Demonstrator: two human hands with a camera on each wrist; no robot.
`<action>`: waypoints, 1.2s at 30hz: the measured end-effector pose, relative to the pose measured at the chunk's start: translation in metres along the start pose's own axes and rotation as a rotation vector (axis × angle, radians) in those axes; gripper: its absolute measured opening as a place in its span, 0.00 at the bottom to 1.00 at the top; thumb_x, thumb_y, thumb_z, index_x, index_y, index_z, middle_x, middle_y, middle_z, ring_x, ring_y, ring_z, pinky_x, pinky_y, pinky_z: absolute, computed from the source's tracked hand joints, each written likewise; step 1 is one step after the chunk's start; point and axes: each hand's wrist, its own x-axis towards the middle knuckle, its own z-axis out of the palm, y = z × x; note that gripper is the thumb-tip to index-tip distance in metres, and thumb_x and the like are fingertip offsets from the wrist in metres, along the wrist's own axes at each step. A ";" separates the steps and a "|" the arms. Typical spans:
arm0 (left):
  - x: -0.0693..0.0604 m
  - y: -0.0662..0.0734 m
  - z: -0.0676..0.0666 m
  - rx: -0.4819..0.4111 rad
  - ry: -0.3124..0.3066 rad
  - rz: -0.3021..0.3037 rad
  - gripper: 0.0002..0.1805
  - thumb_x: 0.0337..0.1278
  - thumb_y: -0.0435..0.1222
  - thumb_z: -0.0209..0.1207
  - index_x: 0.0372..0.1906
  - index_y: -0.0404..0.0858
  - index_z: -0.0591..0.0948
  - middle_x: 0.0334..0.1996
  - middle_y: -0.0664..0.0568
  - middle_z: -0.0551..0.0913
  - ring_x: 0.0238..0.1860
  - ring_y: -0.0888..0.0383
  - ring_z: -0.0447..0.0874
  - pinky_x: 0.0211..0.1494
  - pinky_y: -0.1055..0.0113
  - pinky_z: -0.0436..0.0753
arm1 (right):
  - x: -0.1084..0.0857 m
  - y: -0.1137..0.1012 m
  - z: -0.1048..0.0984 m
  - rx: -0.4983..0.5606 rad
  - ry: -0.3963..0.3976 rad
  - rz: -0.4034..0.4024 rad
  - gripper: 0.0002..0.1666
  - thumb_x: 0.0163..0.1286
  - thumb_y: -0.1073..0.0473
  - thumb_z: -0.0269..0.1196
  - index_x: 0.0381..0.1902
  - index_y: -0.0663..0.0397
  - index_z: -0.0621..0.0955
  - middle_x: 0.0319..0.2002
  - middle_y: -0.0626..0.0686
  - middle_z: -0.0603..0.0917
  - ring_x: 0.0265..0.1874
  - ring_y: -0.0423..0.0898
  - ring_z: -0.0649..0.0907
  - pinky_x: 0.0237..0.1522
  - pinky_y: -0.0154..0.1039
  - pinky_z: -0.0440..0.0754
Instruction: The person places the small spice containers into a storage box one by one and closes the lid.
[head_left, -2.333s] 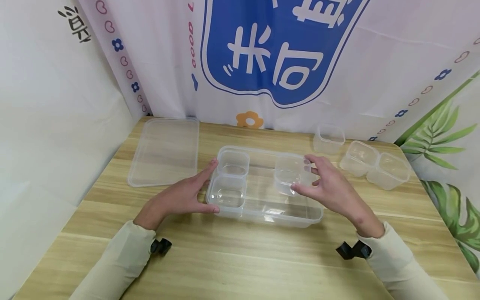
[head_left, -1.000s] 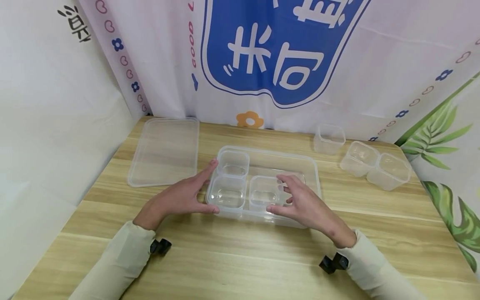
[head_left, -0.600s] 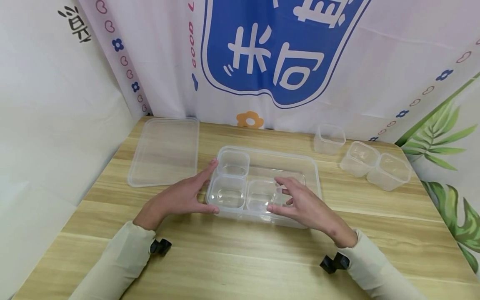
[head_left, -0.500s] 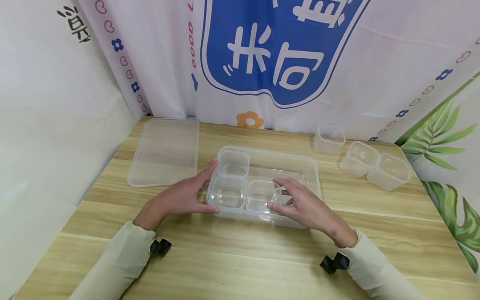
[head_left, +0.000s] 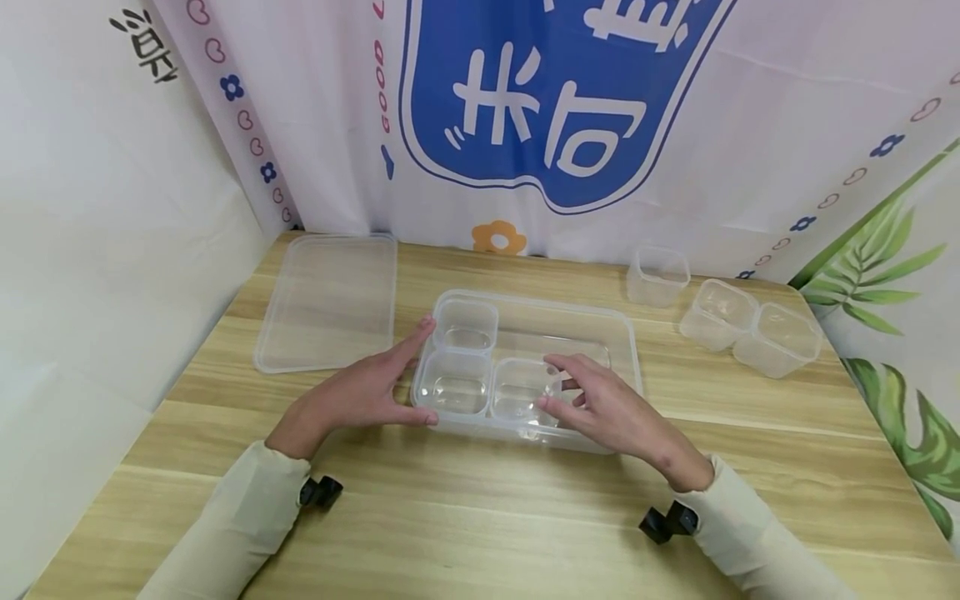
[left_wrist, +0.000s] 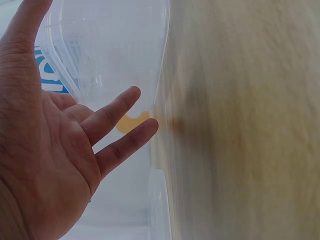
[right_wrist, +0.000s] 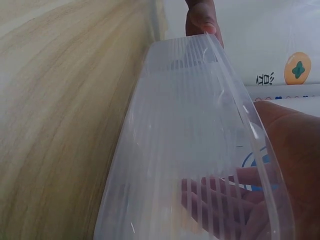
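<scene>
A clear rectangular box (head_left: 592,321) sits on the table with three small clear containers inside: a back-left one (head_left: 467,325), a front-left one (head_left: 453,387) and a front-middle one (head_left: 522,387). My left hand (head_left: 360,392) spans the box's left end, thumb and forefinger touching its corners; in the left wrist view the left hand (left_wrist: 55,145) has its fingers spread beside the box wall (left_wrist: 115,50). My right hand (head_left: 618,408) holds the front-middle container's right side between thumb and fingers. Through the box wall (right_wrist: 175,120), the right wrist view shows the right hand's fingers (right_wrist: 215,200) inside the box.
A clear flat lid (head_left: 330,304) lies at the back left of the wooden table (head_left: 465,533). At the back right stand three more small containers, one alone (head_left: 657,279) and two touching (head_left: 718,317). A printed cloth (head_left: 322,125) hangs behind.
The right hand has moved left and forward with its container and lowered it beside the front-left one. Lately its thumb has shifted slightly inward. The left hand has stayed at the box's end.
</scene>
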 end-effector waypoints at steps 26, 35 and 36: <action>-0.001 0.000 0.000 -0.029 0.007 0.020 0.72 0.46 0.70 0.69 0.85 0.52 0.35 0.83 0.56 0.38 0.69 0.49 0.72 0.71 0.46 0.68 | -0.023 0.036 -0.074 -0.149 0.443 -0.065 0.21 0.74 0.64 0.64 0.63 0.64 0.79 0.51 0.58 0.85 0.46 0.54 0.84 0.43 0.31 0.78; -0.001 -0.001 0.001 -0.010 0.013 0.017 0.71 0.46 0.71 0.68 0.85 0.54 0.36 0.83 0.55 0.39 0.71 0.48 0.69 0.71 0.46 0.67 | -0.046 0.069 -0.105 -0.188 0.600 0.047 0.19 0.73 0.64 0.65 0.60 0.62 0.82 0.56 0.60 0.82 0.49 0.37 0.79 0.43 0.22 0.73; -0.001 -0.001 0.001 -0.016 0.012 0.017 0.71 0.46 0.71 0.68 0.84 0.54 0.35 0.83 0.56 0.38 0.72 0.48 0.68 0.71 0.46 0.67 | -0.047 0.072 -0.108 -0.191 0.607 0.064 0.20 0.73 0.63 0.65 0.61 0.62 0.82 0.57 0.61 0.82 0.49 0.35 0.77 0.43 0.22 0.73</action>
